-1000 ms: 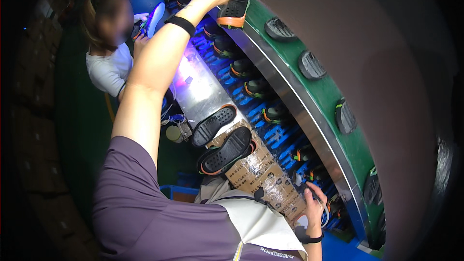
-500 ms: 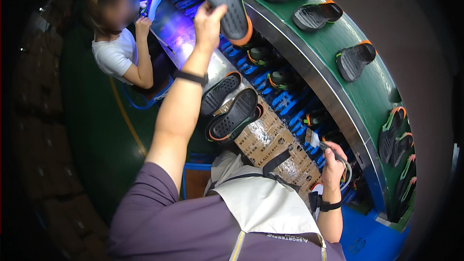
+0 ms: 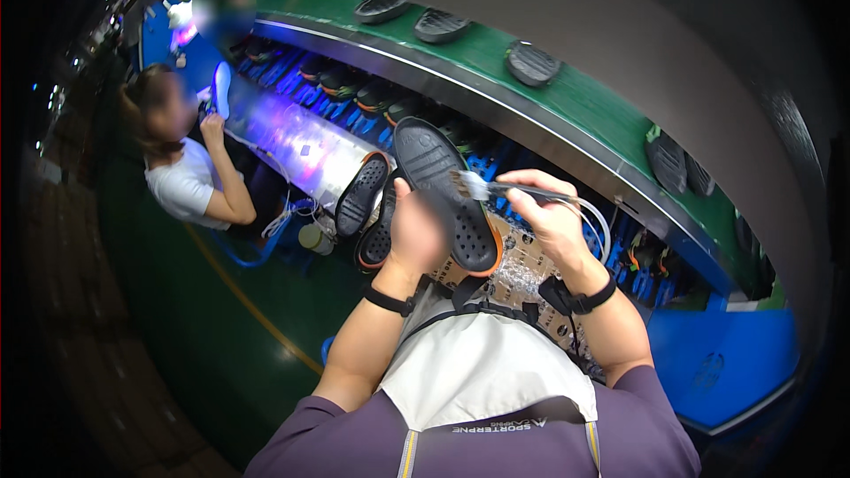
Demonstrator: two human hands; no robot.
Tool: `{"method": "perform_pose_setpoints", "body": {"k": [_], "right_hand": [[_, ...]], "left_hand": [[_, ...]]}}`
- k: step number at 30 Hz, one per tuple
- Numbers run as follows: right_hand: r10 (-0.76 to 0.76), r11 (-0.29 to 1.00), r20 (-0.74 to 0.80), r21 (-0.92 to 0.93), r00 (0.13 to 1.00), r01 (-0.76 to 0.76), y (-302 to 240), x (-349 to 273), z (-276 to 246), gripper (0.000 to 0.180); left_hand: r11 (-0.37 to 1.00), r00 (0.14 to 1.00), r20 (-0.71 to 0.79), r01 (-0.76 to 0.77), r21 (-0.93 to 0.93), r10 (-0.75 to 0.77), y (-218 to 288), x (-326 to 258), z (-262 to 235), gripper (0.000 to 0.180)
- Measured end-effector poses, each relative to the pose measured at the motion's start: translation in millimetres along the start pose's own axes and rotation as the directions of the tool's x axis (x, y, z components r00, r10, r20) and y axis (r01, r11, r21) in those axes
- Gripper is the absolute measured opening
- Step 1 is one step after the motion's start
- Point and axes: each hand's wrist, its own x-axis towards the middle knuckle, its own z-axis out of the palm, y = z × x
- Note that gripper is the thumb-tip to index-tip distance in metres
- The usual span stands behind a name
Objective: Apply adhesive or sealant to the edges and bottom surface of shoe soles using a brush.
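Green shelf [image 3: 598, 111], beyond the bench, bearing several dark soles. Metal-topped bench [image 3: 335, 143], part cardboard-covered, our landmark. Black sole [image 3: 434, 162], orange-edged at one end, tilted above the bench. Further soles [image 3: 361, 193], at least two, lying on the bench. Left hand [image 3: 419, 230], above the bench, closed on the black sole's edge. Right hand [image 3: 551, 214], above the bench, fingers wrapped round a brush [image 3: 475, 185], its bristles over that sole, contact unclear. We judge brushing barely under way; how much remains, we cannot tell
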Motion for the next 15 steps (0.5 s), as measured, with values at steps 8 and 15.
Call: {"method": "perform_pose_setpoints", "body": {"k": [8, 15], "right_hand": [[0.029, 0.999, -0.026, 0.029, 0.999, -0.028, -20, 13, 13, 0.023], [-0.116, 0.992, -0.066, -0.060, 0.991, 0.112, -7, 15, 18, 0.024]], "left_hand": [[0.998, 0.990, 0.129, 0.062, 0.013, -0.063, -23, -15, 25, 0.079], [0.997, 0.996, 0.047, 0.073, 0.036, -0.075, -28, -17, 29, 0.075]]}}
